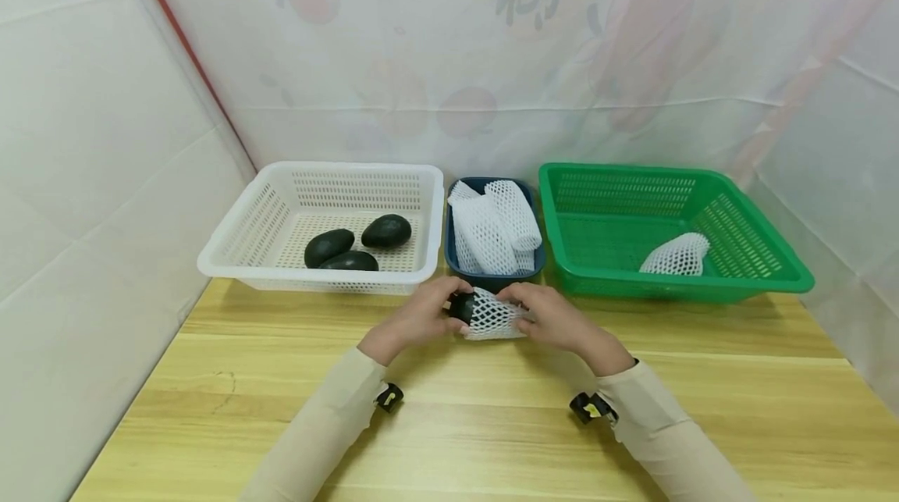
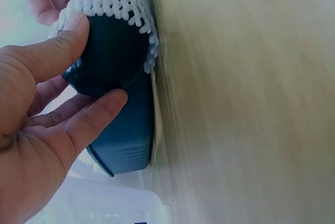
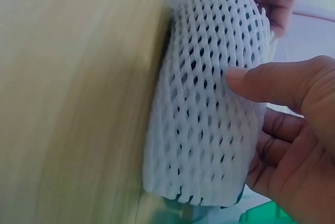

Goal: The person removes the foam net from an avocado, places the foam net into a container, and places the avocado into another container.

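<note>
Over the table's middle, a dark avocado [image 1: 461,307] sits partly inside a white foam net sleeve [image 1: 494,318]. My left hand [image 1: 424,313] grips the avocado's bare end between thumb and fingers; in the left wrist view that bare end [image 2: 112,51] faces the camera and the net's edge wraps around it. My right hand [image 1: 559,320] holds the net from the other side. In the right wrist view the thumb lies on the net [image 3: 207,103] with the fingers behind it. The far part of the avocado is hidden by the mesh.
A white basket [image 1: 323,277] at left holds 3 avocados [image 1: 386,232]. The small navy bin [image 1: 495,281] in the middle holds several foam nets [image 1: 485,233]. At right, a green basket [image 1: 653,286] contains a netted item [image 1: 677,254]. White sheets [image 1: 449,57] hang behind.
</note>
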`<state>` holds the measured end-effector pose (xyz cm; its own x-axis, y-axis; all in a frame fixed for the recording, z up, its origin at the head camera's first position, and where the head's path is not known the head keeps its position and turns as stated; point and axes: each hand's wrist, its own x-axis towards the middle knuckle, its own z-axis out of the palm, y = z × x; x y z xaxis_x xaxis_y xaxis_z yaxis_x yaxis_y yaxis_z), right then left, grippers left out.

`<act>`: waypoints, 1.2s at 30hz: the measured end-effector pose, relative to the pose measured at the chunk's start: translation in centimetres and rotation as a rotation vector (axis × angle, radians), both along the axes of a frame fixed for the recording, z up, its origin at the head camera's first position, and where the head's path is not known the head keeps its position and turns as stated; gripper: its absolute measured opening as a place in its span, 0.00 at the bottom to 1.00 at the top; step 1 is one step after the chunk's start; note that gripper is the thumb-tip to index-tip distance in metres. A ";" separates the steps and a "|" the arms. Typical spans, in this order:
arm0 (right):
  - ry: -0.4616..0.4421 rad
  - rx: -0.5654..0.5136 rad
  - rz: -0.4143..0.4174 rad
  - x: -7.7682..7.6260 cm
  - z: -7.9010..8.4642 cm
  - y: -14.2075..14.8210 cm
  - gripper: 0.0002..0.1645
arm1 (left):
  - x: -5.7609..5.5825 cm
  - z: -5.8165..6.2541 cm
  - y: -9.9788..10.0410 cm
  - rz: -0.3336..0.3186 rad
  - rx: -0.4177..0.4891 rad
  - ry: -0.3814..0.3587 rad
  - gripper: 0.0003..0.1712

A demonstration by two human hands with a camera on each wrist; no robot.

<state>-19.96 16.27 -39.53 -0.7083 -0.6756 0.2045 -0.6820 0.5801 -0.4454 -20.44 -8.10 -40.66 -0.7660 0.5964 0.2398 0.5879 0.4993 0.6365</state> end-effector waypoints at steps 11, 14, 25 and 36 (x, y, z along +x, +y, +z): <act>-0.020 -0.006 -0.031 0.1 0.0 0.9 0.18 | 0.2 -0.3 -1.2 0.021 0.046 -0.052 0.27; -0.026 -0.005 -0.028 0.1 0.0 1.0 0.18 | 0.2 -0.3 -1.3 0.012 0.045 -0.051 0.27; -0.021 -0.017 -0.028 0.1 0.4 0.8 0.21 | 0.3 0.0 -1.1 0.029 0.003 -0.074 0.31; 0.014 0.012 0.029 -0.2 -0.1 -1.2 0.19 | 0.2 0.3 -0.1 0.031 -0.090 0.021 0.32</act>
